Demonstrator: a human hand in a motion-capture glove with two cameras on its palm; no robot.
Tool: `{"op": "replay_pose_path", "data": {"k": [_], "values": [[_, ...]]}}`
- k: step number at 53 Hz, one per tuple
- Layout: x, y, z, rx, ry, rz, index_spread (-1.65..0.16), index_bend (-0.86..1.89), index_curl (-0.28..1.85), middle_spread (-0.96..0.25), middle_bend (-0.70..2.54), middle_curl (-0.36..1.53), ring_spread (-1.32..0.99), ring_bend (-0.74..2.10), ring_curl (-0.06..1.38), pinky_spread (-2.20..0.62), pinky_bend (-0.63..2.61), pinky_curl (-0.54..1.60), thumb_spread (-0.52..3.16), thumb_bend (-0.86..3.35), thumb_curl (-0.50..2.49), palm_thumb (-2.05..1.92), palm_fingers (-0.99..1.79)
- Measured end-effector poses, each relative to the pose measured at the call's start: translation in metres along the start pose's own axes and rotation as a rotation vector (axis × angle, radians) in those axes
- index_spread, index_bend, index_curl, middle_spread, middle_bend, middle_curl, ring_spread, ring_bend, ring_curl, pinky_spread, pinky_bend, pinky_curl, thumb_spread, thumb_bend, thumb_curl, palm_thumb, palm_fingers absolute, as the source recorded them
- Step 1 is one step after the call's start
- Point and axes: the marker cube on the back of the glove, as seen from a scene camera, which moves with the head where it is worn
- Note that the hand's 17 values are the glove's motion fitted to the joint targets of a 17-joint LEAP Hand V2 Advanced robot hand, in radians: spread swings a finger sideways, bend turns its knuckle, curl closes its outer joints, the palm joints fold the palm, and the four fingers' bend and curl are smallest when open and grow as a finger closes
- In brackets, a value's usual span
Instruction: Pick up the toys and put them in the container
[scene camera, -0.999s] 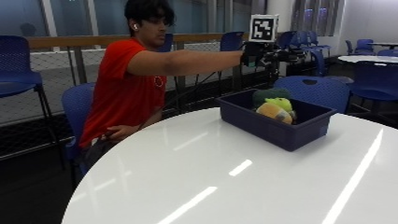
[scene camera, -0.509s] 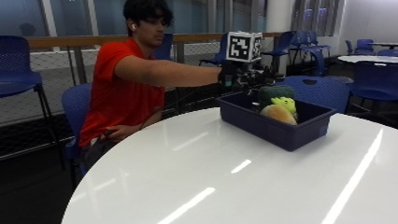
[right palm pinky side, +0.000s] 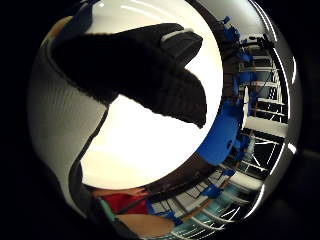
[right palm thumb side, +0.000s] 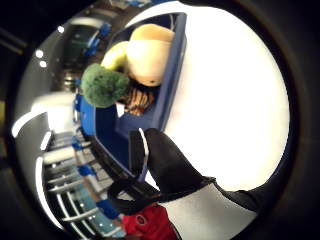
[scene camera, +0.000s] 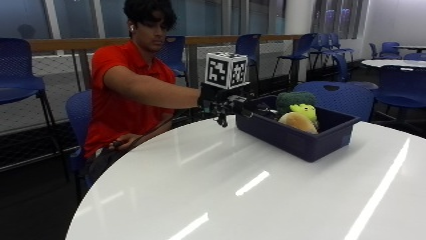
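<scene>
Sitting at the round white desk (scene camera: 266, 190), the person in the red shirt (scene camera: 123, 95) held the gloved right hand (scene camera: 223, 106) out above the desk's edge, just beside the near end of the dark blue container (scene camera: 299, 137). That hand held nothing, and its fingers (right palm thumb side: 167, 165) looked relaxed and lay together rather than curled, as the palm views showed them stretched over bare white desk. The container stood on the desk at about two o'clock from the desk's middle, and the toys lay inside it: a green plush (scene camera: 293, 100) at the far side, a yellow-green one (scene camera: 305, 111) next to it, and a tan rounded one (scene camera: 296, 121) nearest the front wall. The thumb-side palm view showed the same toys bunched at one end of the container, with something brown striped (right palm thumb side: 136, 100) under them. Blue chairs (scene camera: 339, 97) stood behind the desk.
</scene>
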Motion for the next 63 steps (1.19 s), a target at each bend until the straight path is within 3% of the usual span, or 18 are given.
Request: {"op": "replay_pose_path", "data": {"k": [30,63], "values": [[0.089,0.042,0.024,0.003,-0.055,0.107,-0.35,0.16,0.29,-0.01,0.11,0.18,0.07,0.14,0.15,0.14,1.33,0.34,1.08,-0.06,0.23,-0.07,-0.22],[0.094,0.058,0.012,0.019,-0.059,0.115,-0.35,0.16,0.29,-0.02,0.11,0.17,0.06,0.15,0.13,0.14,1.3,0.32,1.08,-0.06,0.22,-0.06,-0.2]]}}
